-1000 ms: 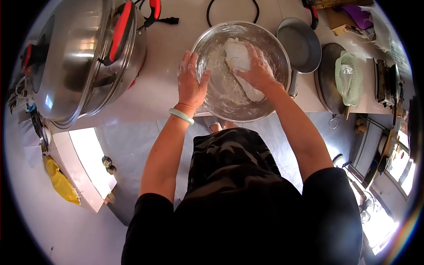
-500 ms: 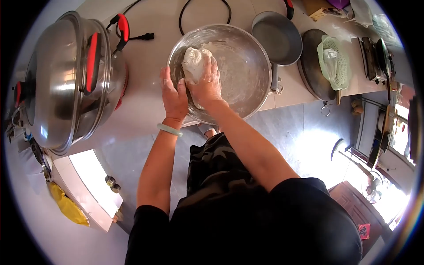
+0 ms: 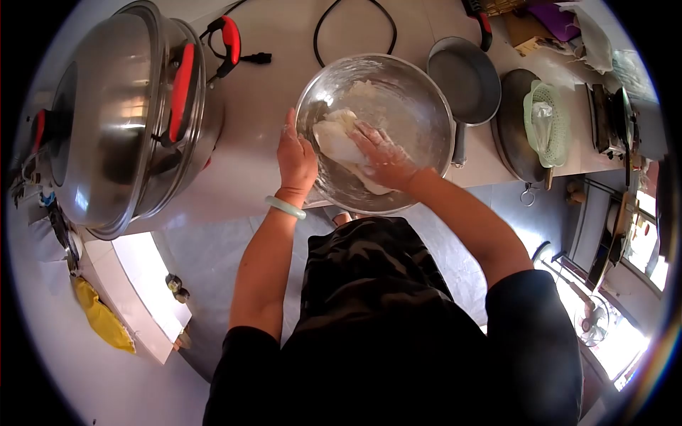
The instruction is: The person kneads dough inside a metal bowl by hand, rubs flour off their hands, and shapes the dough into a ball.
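Observation:
A wide metal bowl [image 3: 419, 106] stands at the counter's front edge, its inside smeared with flour. In its left part lies a pale lump of dough [image 3: 337, 142]. My right hand [image 3: 381, 156], dusted white, presses on the dough with its fingers stretched out; its palm side is hidden. At the bowl's left rim is my left hand [image 3: 295, 162], fingers along the outside and thumb over the edge, gripping the rim. A pale green bangle [image 3: 285, 207] circles the left wrist.
A large lidded steel pot [image 3: 114, 113] with red-and-black handles occupies the counter's left. Behind the bowl lies a black cable loop [image 3: 317, 35]. To the right are a grey saucepan [image 3: 463, 82], a round dark board [image 3: 513, 135] and a green basket [image 3: 558, 128].
Since half a second ago, my right hand has moved away from my left, and the dough lies flatter and more slanted. The camera view has shifted, moving the counter items in frame.

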A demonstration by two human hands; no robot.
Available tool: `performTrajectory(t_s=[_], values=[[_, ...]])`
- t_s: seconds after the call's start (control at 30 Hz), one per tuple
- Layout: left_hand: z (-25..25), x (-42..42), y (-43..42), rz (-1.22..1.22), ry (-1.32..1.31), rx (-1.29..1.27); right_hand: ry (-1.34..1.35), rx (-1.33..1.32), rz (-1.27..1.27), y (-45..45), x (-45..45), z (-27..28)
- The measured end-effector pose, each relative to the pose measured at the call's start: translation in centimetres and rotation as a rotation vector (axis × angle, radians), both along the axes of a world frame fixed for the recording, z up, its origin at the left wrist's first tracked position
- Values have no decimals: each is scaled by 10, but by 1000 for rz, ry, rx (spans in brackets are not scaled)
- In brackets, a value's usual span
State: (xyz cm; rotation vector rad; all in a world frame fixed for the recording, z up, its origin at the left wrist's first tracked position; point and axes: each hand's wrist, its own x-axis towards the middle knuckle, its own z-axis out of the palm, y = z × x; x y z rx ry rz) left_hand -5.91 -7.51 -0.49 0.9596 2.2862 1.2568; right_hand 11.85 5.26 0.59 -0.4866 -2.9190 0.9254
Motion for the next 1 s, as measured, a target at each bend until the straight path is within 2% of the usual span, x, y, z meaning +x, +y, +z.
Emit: performTrajectory(t_s=[0.03,0.07,0.17,0.27,0.37,0.4,0.47,0.5,0.57,0.67,0.7,0.8,0.9,0.97,1.0], values=[[2,-2,0,-18,-4,-21,59,12,82,9,2,2],[3,-3,0,-22,-17,-20,6,23,146,19,6,7],[7,-4,-1,-33,-61,-15,99,215,407,52,7,0],[9,-7,-1,-47,-116,-87,114,82,27,37,14,1],[17,1,-1,-92,494,-62,-29,-150,-256,15,12,6],[25,11,-5,-89,392,-13,-97,-250,-331,9,12,10],[45,43,-8,-78,187,89,-156,-163,-355,10,13,36],[44,58,-2,50,-134,114,-185,-117,-367,13,14,44],[35,82,10,297,-779,157,-126,-227,-492,35,27,30],[16,80,35,518,-1050,94,-56,-374,-724,68,28,-5],[10,74,41,495,-1059,108,-35,-427,-807,77,23,-17],[0,60,51,443,-1073,127,80,-479,-761,95,-5,-42],[-11,55,57,444,-1048,121,107,-621,-665,97,-48,-36],[-35,50,60,495,-1000,124,-43,-553,-558,90,-72,-20],[-29,45,64,462,-979,102,-115,-514,-502,89,-79,-17]])
